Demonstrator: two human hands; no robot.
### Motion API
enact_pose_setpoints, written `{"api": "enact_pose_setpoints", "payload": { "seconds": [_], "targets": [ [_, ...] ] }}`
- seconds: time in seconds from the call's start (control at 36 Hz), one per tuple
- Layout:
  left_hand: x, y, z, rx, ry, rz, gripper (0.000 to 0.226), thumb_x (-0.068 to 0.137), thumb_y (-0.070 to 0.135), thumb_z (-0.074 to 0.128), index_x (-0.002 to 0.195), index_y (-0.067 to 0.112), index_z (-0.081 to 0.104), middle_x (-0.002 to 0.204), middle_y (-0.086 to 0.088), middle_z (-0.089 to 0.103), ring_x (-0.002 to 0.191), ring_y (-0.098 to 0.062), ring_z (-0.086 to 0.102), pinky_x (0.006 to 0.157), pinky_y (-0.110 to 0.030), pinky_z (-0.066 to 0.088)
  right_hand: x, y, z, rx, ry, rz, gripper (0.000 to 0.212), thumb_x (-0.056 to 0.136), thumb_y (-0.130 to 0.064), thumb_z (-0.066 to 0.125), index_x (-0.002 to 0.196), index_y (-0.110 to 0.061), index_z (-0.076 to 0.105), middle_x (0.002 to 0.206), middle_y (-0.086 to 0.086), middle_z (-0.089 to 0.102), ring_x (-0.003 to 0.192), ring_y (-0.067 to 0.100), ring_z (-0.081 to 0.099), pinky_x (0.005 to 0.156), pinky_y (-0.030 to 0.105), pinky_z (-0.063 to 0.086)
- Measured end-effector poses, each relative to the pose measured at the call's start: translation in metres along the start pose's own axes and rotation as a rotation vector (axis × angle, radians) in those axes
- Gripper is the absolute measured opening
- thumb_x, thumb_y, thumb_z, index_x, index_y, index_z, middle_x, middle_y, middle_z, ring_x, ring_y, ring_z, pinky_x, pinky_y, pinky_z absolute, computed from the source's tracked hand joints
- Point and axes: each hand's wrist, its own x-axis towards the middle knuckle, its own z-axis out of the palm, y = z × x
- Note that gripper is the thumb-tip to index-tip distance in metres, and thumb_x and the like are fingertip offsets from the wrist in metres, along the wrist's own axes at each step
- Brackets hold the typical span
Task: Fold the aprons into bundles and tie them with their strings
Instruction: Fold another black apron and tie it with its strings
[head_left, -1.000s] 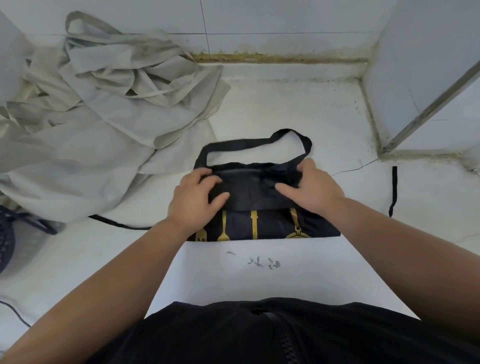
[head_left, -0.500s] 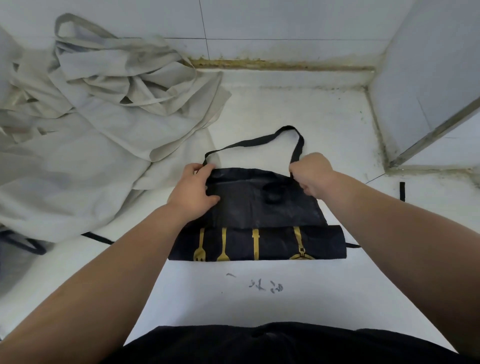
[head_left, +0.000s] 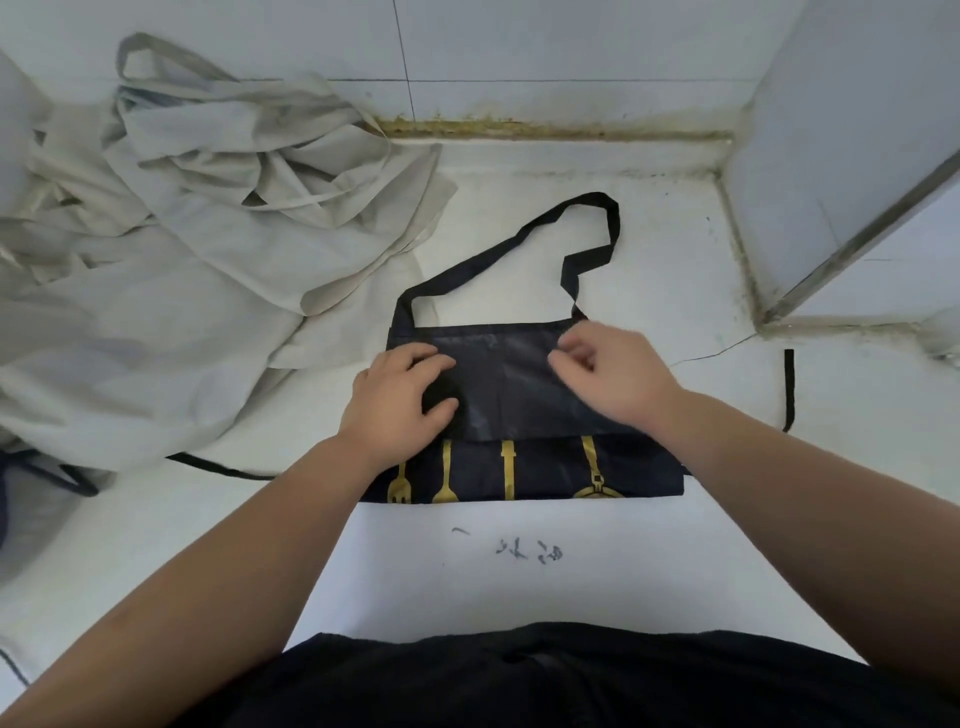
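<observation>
- Lying flat on the white surface (head_left: 519, 597), the black apron (head_left: 519, 395) is centre frame and partly folded. A plain upper panel overlaps a lower band with a gold cutlery print (head_left: 506, 467).
- Neck loop (head_left: 571, 223) is spread out on the surface beyond the apron's top edge, toward the tiled wall (head_left: 571, 41).
- Left hand (head_left: 400, 402) is on the apron's left side with fingers curled. Dark cloth is bunched between thumb and fingers, so it's gripping fabric.
- Right hand (head_left: 608, 374) is over the top right corner, fingers bent and thumb close to forefinger. Can't tell whether it's pinching cloth or just hovering.
- One tie string (head_left: 788, 389) lies out to the right, apart from the apron body. The other tie string (head_left: 223, 467) trails left and runs under the pile.
- Beige apron pile (head_left: 208, 234) is crumpled at the left, its edge just beside the black apron's top left corner.
- Dark scribble marks (head_left: 524, 551) are on the surface near the apron's lower edge.
</observation>
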Motion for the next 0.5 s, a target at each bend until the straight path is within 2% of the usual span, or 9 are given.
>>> {"api": "enact_pose_setpoints", "payload": {
  "seconds": [0.08,0.17,0.22,0.28,0.33,0.39,0.44,0.5],
  "targets": [
    [-0.017,0.005,0.004,-0.054,0.018,0.127,0.035,0.09,0.037,0.054,0.12,0.023,0.065,0.124,0.003,0.057,0.116,-0.021,0.048,0.098,-0.035,0.041,-0.018,0.004,0.007,-0.179,-0.17,-0.101,0.022,0.086,-0.043,0.06,0.096,-0.023,0.061,0.092,-0.008,0.06,0.089,0.013,0.058,0.082,0.031,0.05],
    [-0.035,0.007,0.008,-0.034,-0.007,0.177,0.029,0.092,0.034,0.053,0.114,0.023,0.069,0.113,0.005,0.061,0.106,-0.018,0.052,0.087,-0.031,0.046,-0.031,0.009,0.015,-0.333,-0.245,-0.176,0.018,0.087,-0.042,0.06,0.086,-0.024,0.062,0.087,-0.01,0.053,0.09,0.015,0.056,0.08,0.033,0.049],
    [-0.047,0.009,0.01,0.002,-0.03,0.211,0.042,0.093,0.041,0.04,0.118,0.022,0.068,0.112,0.003,0.064,0.103,-0.02,0.057,0.084,-0.031,0.048,-0.037,0.012,0.022,-0.376,-0.261,-0.179,0.022,0.094,-0.036,0.053,0.095,-0.02,0.067,0.095,-0.005,0.055,0.095,0.018,0.057,0.084,0.035,0.048],
    [-0.056,0.012,0.011,0.078,-0.071,0.232,0.064,0.092,0.051,0.019,0.131,0.019,0.058,0.124,0.0,0.061,0.112,-0.023,0.057,0.092,-0.034,0.046,-0.042,0.013,0.028,-0.455,-0.278,-0.171,0.028,0.099,-0.029,0.043,0.11,-0.017,0.066,0.108,0.001,0.057,0.1,0.022,0.057,0.087,0.036,0.047],
    [-0.067,0.015,0.015,0.215,-0.174,0.205,0.086,0.083,0.065,0.0,0.147,0.02,0.034,0.147,-0.001,0.04,0.135,-0.022,0.037,0.111,-0.038,0.028,-0.047,0.014,0.032,-0.527,-0.282,-0.195,0.03,0.101,-0.025,0.038,0.115,-0.016,0.063,0.113,0.004,0.054,0.101,0.024,0.057,0.087,0.037,0.048],
    [-0.078,0.016,0.022,0.316,-0.26,0.163,0.099,0.075,0.08,-0.006,0.153,0.021,0.009,0.156,0.0,0.015,0.145,-0.02,0.011,0.118,-0.039,0.003,-0.054,0.016,0.032,-0.532,-0.278,-0.227,0.036,0.1,-0.035,0.038,0.124,-0.017,0.058,0.122,0.003,0.052,0.106,0.022,0.055,0.093,0.034,0.043],
    [-0.085,0.019,0.025,0.324,-0.294,0.122,0.099,0.077,0.083,0.011,0.153,0.02,-0.001,0.155,-0.002,0.006,0.144,-0.021,0.002,0.116,-0.04,-0.008,-0.061,0.018,0.03,-0.565,-0.294,-0.254,0.055,0.093,-0.053,0.043,0.136,-0.02,0.047,0.136,0.0,0.044,0.12,0.019,0.048,0.103,0.032,0.032],
    [-0.085,0.022,0.023,0.319,-0.309,0.102,0.098,0.08,0.081,0.029,0.152,0.021,0.0,0.151,-0.002,0.006,0.141,-0.022,0.003,0.116,-0.04,-0.006,-0.066,0.02,0.029,-0.66,-0.321,-0.275,0.074,0.085,-0.065,0.046,0.145,-0.023,0.034,0.147,-0.001,0.033,0.13,0.017,0.038,0.109,0.033,0.022]
  ]
}}
